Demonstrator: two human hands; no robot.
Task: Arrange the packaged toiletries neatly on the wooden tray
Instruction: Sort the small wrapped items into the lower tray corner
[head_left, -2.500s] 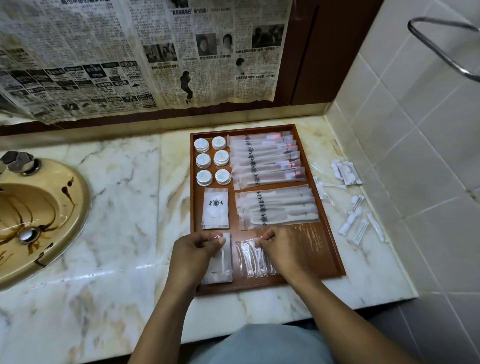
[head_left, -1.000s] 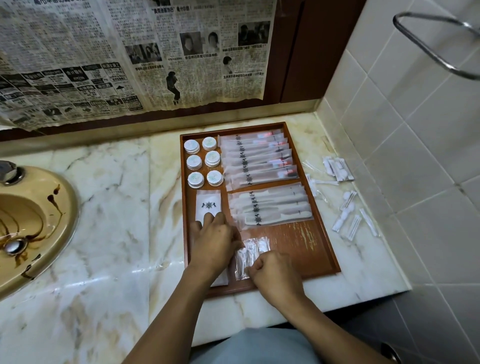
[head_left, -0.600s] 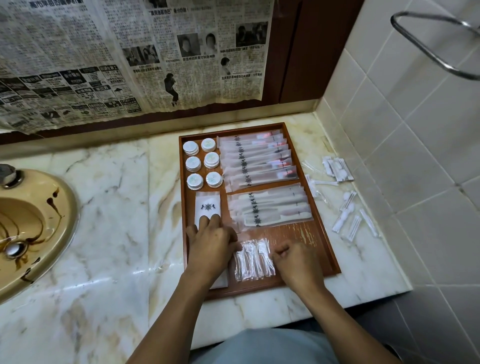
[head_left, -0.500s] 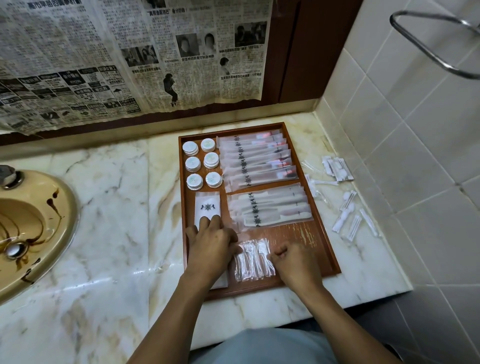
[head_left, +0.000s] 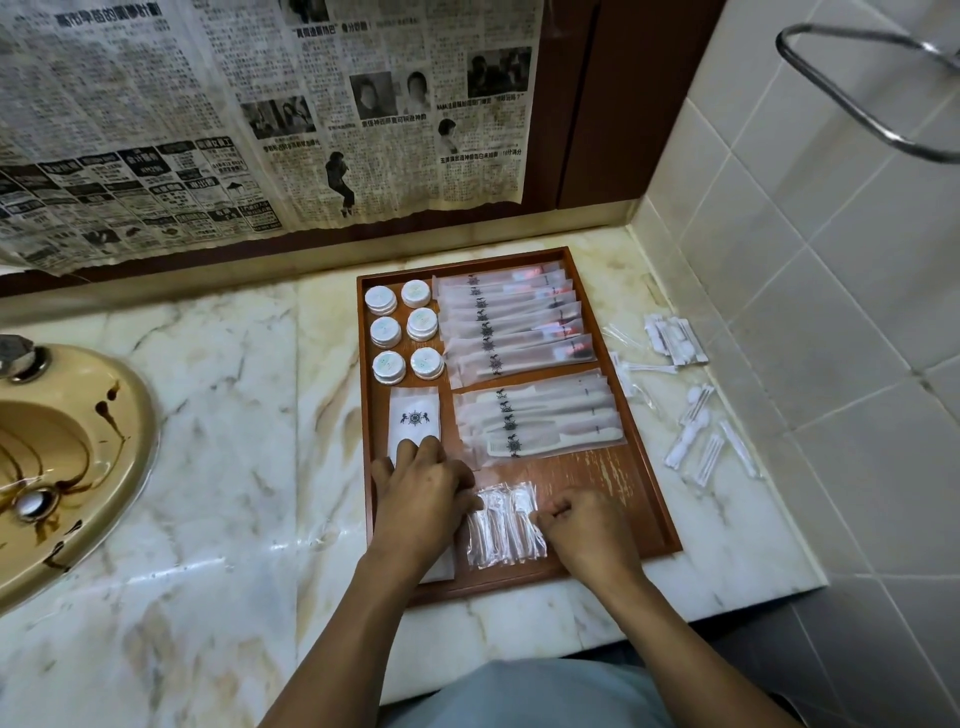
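The wooden tray (head_left: 644, 467) lies on the marble counter. In it are several white round jars (head_left: 404, 332), two fans of long frosted packets (head_left: 511, 325) (head_left: 535, 418), and a white sachet with a black emblem (head_left: 414, 415). My left hand (head_left: 423, 501) lies flat over the near sachets, with its fingertips on the emblem sachet. A stack of small clear packets (head_left: 501, 530) sits in the tray's near middle. My right hand (head_left: 589, 525) has curled fingers and pinches the stack's right edge.
Loose small white packets (head_left: 675, 340) (head_left: 709, 441) lie on the counter (head_left: 234, 415) between the tray and the tiled right wall. A beige sink (head_left: 57, 457) is at the left. Newspaper hangs on the back wall. A metal rail (head_left: 857, 88) juts out at upper right.
My right hand has moved from the near edge of the clear packets to their right edge, and the stack now lies straighter. My left hand has stayed flat on the sachets.
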